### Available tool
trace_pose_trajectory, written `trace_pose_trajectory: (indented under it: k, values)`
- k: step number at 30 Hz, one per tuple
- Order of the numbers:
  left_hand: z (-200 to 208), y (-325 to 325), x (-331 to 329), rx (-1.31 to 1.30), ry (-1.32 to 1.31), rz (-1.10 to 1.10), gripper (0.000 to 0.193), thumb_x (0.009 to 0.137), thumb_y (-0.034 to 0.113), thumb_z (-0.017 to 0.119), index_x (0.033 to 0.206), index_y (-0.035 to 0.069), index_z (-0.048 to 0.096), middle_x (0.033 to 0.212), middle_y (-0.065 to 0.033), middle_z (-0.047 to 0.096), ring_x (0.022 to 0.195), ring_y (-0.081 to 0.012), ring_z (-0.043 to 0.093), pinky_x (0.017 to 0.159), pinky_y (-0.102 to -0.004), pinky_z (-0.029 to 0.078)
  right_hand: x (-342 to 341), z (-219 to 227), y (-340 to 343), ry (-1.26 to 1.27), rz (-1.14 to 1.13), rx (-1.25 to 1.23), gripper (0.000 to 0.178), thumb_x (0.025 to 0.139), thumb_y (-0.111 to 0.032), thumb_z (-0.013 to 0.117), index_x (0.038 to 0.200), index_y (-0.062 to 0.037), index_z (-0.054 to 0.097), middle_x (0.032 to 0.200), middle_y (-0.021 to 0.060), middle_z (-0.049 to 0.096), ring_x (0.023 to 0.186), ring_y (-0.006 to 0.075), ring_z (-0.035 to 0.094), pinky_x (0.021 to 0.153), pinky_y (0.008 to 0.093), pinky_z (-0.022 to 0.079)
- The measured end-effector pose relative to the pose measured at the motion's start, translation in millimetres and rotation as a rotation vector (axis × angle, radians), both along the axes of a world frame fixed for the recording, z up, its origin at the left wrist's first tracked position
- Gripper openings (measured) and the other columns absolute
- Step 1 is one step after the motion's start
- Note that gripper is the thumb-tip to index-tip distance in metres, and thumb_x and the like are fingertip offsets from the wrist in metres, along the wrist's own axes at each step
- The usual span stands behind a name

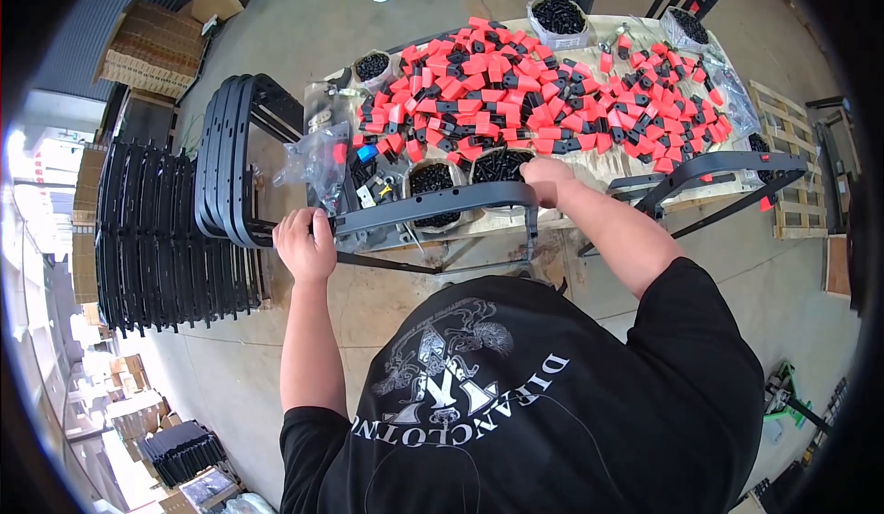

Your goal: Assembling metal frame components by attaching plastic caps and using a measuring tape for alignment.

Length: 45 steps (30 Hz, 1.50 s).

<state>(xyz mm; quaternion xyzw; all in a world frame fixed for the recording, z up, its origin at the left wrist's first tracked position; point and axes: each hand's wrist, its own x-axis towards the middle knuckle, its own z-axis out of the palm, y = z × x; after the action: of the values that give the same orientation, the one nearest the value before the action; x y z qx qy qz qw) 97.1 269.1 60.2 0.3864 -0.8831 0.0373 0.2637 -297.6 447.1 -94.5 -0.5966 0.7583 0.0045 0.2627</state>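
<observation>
A black metal frame (433, 207) with rounded corners and small holes lies across the near edge of the table. My left hand (307, 245) is closed round its left end, thumb on top. Beyond the frame's right corner, my right hand (548, 181) is curled at the edge of a box of black bolts (500, 163); its fingertips and anything in them are hidden. Another box of small black parts (431, 180) stands just left of it. Behind the boxes spreads a large heap of red-and-black plastic pieces (488, 91).
Several black frames (226, 160) stand at the table's left, beside a tall stack of black metal parts (175, 238). Another black frame (686, 172) rests at the table's right edge. A wooden pallet (794, 164) is beyond it. A clear plastic bag (322, 166) lies on the table's left.
</observation>
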Motion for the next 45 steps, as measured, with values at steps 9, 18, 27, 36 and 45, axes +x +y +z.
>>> trace_pose_trajectory:
  k: [9,18,27,36,45]
  values:
    - [-4,-1,0,-0.005,-0.005,0.008,0.024,0.095,0.025,0.056,0.082,0.008,0.067,0.082,-0.0090,0.067,0.083,-0.0319,0.063,0.081,-0.0429,0.043,-4,-11,6,-0.046,-0.041,-0.108,0.033,0.081,-0.020,0.064,0.106,0.0025,0.066,0.100,0.0242,0.072,0.098,0.0408,0.070,0.084,0.0481,0.057]
    - [-5,0,-2,0.010,-0.006,0.008,0.025,0.095,0.025,0.055,0.081,0.008,0.066,0.080,-0.0092,0.066,0.081,-0.0329,0.062,0.079,-0.0439,0.043,-2,-27,7,0.040,-0.010,-0.140,0.030,0.079,-0.016,0.062,0.101,-0.0010,0.074,0.104,0.0210,0.074,0.097,0.0368,0.072,0.084,0.0454,0.058]
    - [-8,-3,1,-0.018,-0.011,0.011,0.026,0.096,0.026,0.055,0.081,0.008,0.066,0.080,-0.0095,0.065,0.080,-0.0335,0.062,0.076,-0.0443,0.042,-8,-41,25,-0.515,-0.412,-0.489,0.031,0.085,-0.022,0.061,0.105,-0.0020,0.072,0.097,0.0209,0.072,0.090,0.0362,0.070,0.082,0.0435,0.054]
    - [-10,-1,3,-0.028,0.009,-0.015,0.027,0.097,0.026,0.054,0.082,0.008,0.066,0.080,-0.0088,0.065,0.080,-0.0326,0.061,0.076,-0.0437,0.041,-7,-15,31,-1.694,-1.159,-0.331,0.017,0.096,-0.021,0.049,0.094,-0.0089,0.061,0.073,0.0032,0.055,0.058,0.0147,0.051,0.053,0.0307,0.039]
    - [-7,26,25,-0.092,0.321,-0.255,0.010,0.085,0.008,0.064,0.095,0.005,0.064,0.092,-0.0101,0.066,0.088,-0.0305,0.060,0.087,-0.0426,0.043,37,10,78,-2.039,-1.355,-0.529,0.025,0.089,-0.028,0.052,0.071,-0.0138,0.043,0.066,0.0012,0.038,0.060,0.0179,0.038,0.054,0.0329,0.031]
